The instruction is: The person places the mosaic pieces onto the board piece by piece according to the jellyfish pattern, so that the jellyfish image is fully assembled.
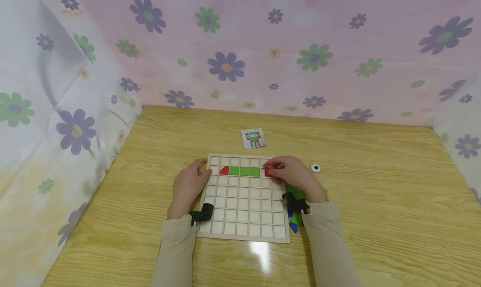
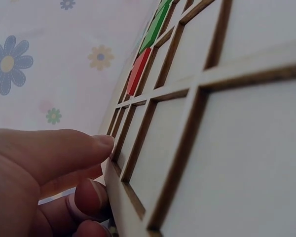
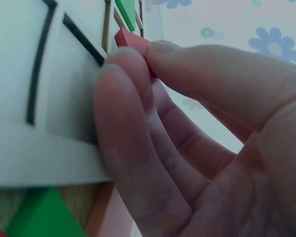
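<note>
A pale wooden grid board [image 1: 240, 239] lies on the table in the head view. In its second row from the back sit a red quarter-round piece [image 1: 224, 170] and three green square pieces [image 1: 244, 171] side by side. My left hand [image 1: 189, 182] grips the board's left edge, thumb on the rim and fingers curled at the side. Just right of the green squares, my right hand [image 1: 291, 173] pinches a red piece [image 3: 132, 38] between thumb and fingertips, close over the grid. In the head view the fingers partly cover that red piece, so its full outline is hidden.
A small picture card [image 1: 253, 138] lies behind the board. A round eye piece [image 1: 315, 168] sits to the right. Loose green, blue and red pieces [image 1: 296, 219] are heaped beside the board's right edge, partly under my right wrist. Flowered cloth [image 1: 263, 70] stands behind the table.
</note>
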A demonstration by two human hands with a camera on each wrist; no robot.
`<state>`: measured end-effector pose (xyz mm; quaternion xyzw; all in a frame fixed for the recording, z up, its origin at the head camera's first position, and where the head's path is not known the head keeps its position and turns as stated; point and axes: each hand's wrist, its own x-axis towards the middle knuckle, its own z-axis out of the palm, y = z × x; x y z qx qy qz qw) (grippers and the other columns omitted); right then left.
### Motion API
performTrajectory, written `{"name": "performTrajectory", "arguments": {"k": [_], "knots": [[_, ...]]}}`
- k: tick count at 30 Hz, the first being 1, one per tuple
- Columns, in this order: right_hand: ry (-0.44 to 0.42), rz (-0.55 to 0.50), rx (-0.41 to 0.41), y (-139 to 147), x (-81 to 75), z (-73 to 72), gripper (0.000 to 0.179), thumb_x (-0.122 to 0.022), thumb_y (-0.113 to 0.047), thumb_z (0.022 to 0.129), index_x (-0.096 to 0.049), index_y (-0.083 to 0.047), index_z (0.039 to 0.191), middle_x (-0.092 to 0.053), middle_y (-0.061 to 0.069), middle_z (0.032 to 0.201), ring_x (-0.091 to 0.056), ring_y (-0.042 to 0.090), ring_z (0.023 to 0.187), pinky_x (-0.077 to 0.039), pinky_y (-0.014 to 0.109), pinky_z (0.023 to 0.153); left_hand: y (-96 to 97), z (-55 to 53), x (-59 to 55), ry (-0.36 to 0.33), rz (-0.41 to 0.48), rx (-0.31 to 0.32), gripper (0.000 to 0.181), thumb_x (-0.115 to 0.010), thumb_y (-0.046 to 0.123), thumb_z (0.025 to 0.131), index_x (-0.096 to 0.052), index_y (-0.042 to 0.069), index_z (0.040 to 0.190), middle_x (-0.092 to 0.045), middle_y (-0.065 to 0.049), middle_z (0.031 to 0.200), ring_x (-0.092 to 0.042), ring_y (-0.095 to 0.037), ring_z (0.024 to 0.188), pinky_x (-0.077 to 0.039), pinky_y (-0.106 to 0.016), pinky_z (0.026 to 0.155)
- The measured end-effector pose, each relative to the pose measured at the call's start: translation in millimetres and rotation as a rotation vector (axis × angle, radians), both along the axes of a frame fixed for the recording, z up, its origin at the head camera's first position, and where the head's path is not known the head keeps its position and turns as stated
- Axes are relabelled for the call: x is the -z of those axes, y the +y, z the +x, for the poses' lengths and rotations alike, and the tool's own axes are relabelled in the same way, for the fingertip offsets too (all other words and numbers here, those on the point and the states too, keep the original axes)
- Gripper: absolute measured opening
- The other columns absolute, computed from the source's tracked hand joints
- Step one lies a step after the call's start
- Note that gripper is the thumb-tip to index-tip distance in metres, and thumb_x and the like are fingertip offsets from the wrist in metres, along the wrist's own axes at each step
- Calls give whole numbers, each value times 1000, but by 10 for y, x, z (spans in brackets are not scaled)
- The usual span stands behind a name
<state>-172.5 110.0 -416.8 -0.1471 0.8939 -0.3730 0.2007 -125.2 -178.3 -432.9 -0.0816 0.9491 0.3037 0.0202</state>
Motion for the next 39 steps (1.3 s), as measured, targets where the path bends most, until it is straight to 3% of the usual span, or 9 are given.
{"name": "performTrajectory", "arguments": {"k": [12, 24, 35, 39], "knots": [[59, 38, 6, -70, 24, 20, 19, -59, -20, 86, -66, -19, 103, -61, -2, 92, -53, 15, 77, -43, 30, 66, 11, 22, -2, -2, -1, 7, 40, -54, 36, 87, -54, 19, 122, -52, 3, 68, -45, -15, 53, -33, -29, 47], [65, 75, 56, -120, 33, 9, 8, -62, -22, 84, -67, -18, 89, -59, -3, 84, -52, 15, 74, -42, 30, 67, 10, -2, -20, -5, -10, 14, 40, -52, 38, 87, -53, 19, 123, -52, 4, 68, -45, -14, 53, -33, -29, 48], [122, 95, 53, -76, 31, 1, 19, -60, -25, 85, -65, -17, 101, -61, -3, 89, -53, 16, 80, -42, 34, 74, 19, -5, -8, -21, -6, 5, 40, -50, 40, 88, -53, 21, 123, -52, 4, 69, -46, -15, 54, -33, -29, 49], [99, 38, 73, -32, 32, -21, 21, -56, -29, 88, -63, -17, 104, -61, -1, 83, -54, 16, 74, -44, 33, 68, 14, -13, -17, -15, -2, 2, 40, -50, 39, 88, -53, 20, 123, -52, 3, 69, -46, -15, 54, -33, -29, 49]]}}
